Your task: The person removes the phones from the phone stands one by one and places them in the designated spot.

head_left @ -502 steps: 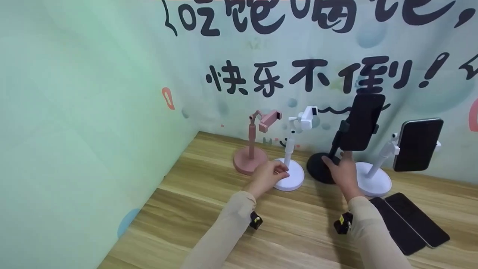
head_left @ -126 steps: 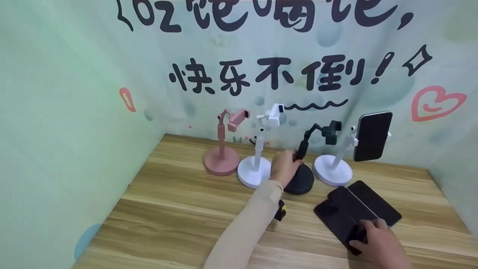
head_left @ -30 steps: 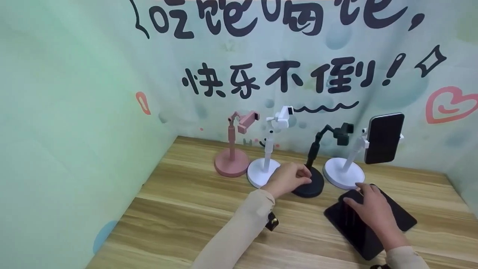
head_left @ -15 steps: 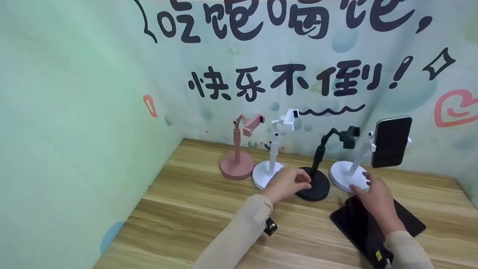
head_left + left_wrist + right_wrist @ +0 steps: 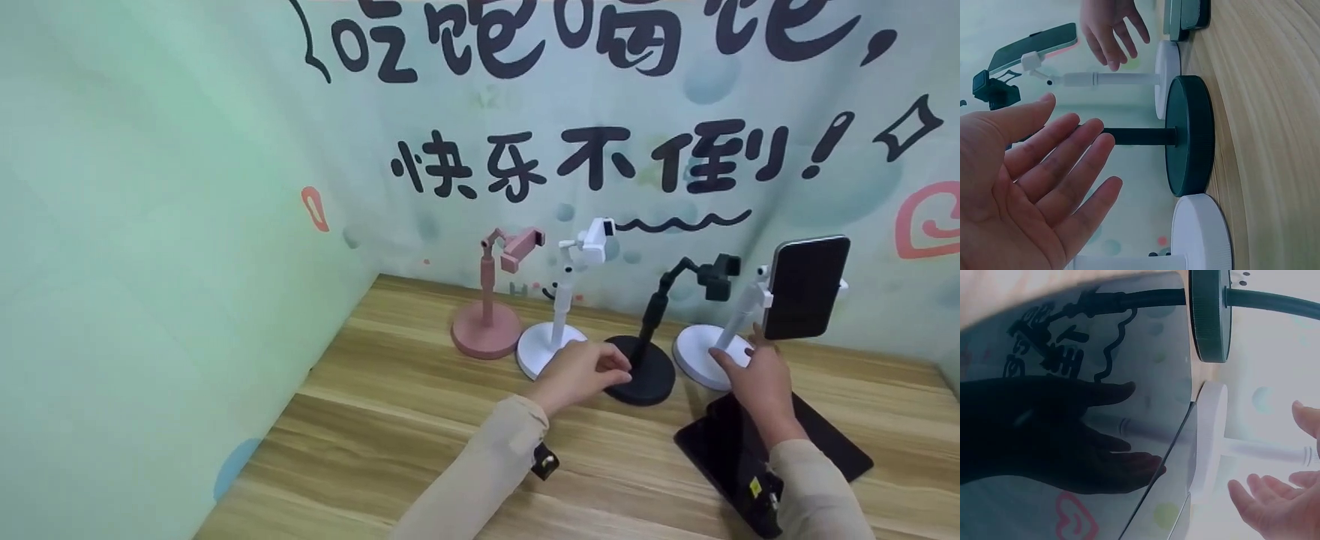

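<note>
My right hand [image 5: 761,382] reaches to the right white phone stand [image 5: 701,354], fingers spread on either side of its post. In the right wrist view, the fingers [image 5: 1264,500] are apart from that post. A phone [image 5: 806,289] sits upright in this stand's clamp. My left hand [image 5: 581,373] hovers by the black phone stand [image 5: 651,379], whose clamp [image 5: 718,277] is empty. In the left wrist view, the left fingers [image 5: 1072,169] are loosely extended in front of the black post [image 5: 1140,136] and hold nothing.
A pink phone stand [image 5: 486,330] and another white phone stand [image 5: 534,346] stand at left with empty clamps. Dark phones [image 5: 720,442] lie side by side on the wooden table [image 5: 360,450], partly under the right forearm. A printed cloth [image 5: 600,90] hangs behind.
The phone once in the black stand's clamp now lies on the table with the others. My right hand has moved from the phones up to the right white stand. The left hand stays beside the black stand.
</note>
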`<state>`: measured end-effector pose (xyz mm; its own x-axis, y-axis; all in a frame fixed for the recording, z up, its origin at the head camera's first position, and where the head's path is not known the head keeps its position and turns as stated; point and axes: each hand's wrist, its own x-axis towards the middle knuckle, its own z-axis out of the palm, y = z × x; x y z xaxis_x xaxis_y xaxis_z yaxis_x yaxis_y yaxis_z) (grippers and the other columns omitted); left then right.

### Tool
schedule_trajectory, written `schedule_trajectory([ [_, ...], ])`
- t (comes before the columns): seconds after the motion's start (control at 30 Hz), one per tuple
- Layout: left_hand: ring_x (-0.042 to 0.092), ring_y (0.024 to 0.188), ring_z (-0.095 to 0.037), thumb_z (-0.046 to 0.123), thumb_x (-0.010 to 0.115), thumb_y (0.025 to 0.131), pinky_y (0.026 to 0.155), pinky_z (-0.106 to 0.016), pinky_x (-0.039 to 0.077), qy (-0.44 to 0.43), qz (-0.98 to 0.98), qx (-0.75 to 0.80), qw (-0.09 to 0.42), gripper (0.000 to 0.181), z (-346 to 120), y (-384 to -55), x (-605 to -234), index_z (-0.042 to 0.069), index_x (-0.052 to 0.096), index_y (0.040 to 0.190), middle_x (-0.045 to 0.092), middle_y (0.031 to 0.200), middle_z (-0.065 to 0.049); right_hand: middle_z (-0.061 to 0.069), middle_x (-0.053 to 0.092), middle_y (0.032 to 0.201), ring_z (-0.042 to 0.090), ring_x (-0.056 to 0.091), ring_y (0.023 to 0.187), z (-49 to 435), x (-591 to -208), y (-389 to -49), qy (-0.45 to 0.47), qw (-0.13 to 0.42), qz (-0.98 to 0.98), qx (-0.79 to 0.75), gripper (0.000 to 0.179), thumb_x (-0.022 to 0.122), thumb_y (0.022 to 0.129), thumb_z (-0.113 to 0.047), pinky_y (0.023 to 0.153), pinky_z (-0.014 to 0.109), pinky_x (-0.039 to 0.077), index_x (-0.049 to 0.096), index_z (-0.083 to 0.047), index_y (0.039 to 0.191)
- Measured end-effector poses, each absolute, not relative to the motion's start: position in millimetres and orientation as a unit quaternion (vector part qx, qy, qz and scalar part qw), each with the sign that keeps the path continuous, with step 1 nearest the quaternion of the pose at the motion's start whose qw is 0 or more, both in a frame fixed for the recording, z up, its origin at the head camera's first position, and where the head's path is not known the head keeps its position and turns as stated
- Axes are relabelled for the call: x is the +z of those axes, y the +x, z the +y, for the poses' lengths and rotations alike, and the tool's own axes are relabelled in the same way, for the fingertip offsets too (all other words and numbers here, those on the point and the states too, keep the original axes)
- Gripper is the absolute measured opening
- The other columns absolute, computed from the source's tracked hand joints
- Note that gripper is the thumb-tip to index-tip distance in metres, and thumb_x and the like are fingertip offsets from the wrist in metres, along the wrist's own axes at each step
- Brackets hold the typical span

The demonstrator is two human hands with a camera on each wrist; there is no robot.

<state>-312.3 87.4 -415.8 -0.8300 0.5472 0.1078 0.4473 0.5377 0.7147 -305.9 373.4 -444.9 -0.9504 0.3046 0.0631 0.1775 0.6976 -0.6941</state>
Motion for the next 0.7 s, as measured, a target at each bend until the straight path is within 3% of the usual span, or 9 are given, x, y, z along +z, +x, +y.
schedule_trajectory([
  [0.3, 0.067, 0.093, 0.0, 0.027, 0.069, 0.094, 0.083, -0.014, 0.05, 0.286, 0.869, 0.399, 0.058, 0.017, 82.7, -312.2, -418.7, 0.017, 0.074, 0.107, 0.076, 0.102, 0.007, 0.03, 0.015, 0.162, 0.049, 0.023, 0.148, 378.8, -445.9, -322.2, -0.121, 0.07, -0.873, 0.467, 0.085, 0.049, 0.103, -0.041, 0.119, 0.057, 0.027, -0.001, 0.0, 0.158],
  [0.53, 0.066, 0.094, -0.001, 0.028, 0.068, 0.095, 0.085, -0.014, 0.051, 0.285, 0.87, 0.4, 0.051, 0.019, 78.7, -313.5, -417.4, 0.016, 0.074, 0.11, 0.075, 0.105, 0.006, 0.03, 0.021, 0.161, 0.045, 0.024, 0.149, 382.5, -445.8, -340.7, -0.128, 0.071, -0.851, 0.504, 0.068, 0.046, 0.104, -0.029, 0.121, 0.053, 0.027, 0.016, 0.004, 0.156],
  [0.7, 0.064, 0.093, 0.001, 0.029, 0.068, 0.095, 0.085, -0.014, 0.051, 0.279, 0.873, 0.396, 0.056, 0.018, 77.3, -311.6, -420.9, 0.019, 0.073, 0.109, 0.074, 0.104, 0.008, 0.027, 0.025, 0.161, 0.039, 0.026, 0.15, 386.2, -446.7, -346.6, -0.168, 0.058, -0.838, 0.516, 0.066, 0.045, 0.104, -0.03, 0.122, 0.051, 0.028, 0.022, 0.005, 0.154],
])
